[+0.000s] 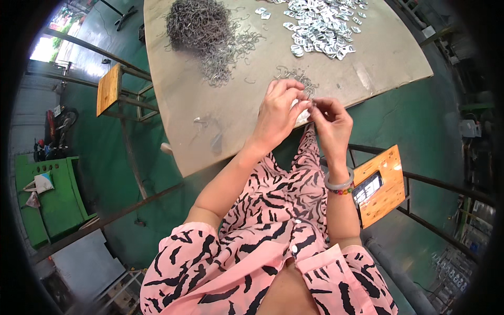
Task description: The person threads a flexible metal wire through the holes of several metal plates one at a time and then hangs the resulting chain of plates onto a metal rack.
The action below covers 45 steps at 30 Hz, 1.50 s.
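Note:
My left hand [281, 113] and my right hand [332, 125] meet over the near edge of the table, fingertips almost touching. Under the left thumb shows a pale silvery metal piece [302, 116], which the left fingers seem to pinch. My right thumb and forefinger press together on something small and dark, too hidden to name. Just beyond the fingers lies a small heap of bent wire hooks [294, 74]. Farther off are a pile of small silvery metal plates with openings [323, 29] and, to its left, a large tangled mound of dark wire hooks [197, 23].
The brown tabletop [210, 115] has a corner pointing toward me on the left. Wooden-topped stools stand at the left [108, 90] and the right; a phone [368, 188] lies on the right stool [386, 197]. Green machinery [50, 194] is at the far left.

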Tool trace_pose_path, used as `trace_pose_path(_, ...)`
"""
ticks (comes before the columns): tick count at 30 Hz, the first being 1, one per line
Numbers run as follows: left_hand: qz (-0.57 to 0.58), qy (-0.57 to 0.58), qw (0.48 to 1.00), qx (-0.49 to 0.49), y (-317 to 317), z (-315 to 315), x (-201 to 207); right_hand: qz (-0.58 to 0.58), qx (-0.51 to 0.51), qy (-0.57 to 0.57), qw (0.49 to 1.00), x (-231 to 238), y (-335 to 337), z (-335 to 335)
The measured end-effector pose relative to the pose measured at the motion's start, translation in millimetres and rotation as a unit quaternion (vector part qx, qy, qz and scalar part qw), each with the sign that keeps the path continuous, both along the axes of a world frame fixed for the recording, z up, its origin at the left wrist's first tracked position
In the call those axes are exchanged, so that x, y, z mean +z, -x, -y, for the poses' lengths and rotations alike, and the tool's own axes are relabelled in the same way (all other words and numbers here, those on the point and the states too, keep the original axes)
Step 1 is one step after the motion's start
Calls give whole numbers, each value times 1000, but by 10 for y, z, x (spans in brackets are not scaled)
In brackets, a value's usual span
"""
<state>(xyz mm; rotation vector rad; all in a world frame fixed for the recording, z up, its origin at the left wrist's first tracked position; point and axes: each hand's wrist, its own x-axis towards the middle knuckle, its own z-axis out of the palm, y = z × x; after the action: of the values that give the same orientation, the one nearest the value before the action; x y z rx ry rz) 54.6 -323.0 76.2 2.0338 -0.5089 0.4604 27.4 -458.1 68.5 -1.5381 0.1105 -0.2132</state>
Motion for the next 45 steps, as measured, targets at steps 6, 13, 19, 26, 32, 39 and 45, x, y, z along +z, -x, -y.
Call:
trace_pose_path(6,-194,116,969,-96,-73,-19,44,3,127,8,992,92,-143,345)
trace_pose_path(13,-246,198,941,-124,-71,102,56,78,-71,275,956,-564,-1408,1116)
trace_pose_path(19,-281,170,937,-122,-13,121,138,208,-91,514,827,-1123,-2138,1331)
trace_pose_path(26,-248,201,940,-123,44,1,59,2,16,78,997,-257,-1017,829)
trace_pose_path(32,-173,192,956,-141,92,85,17,20,-18,46,999,300,-67,294)
trace_pose_path(39,-98,127,981,-112,105,25,47,50,-18,-6,999,358,22,166)
trace_pose_path(45,-58,152,985,-48,-26,-67,-120,31,-28,-172,984,282,-12,206)
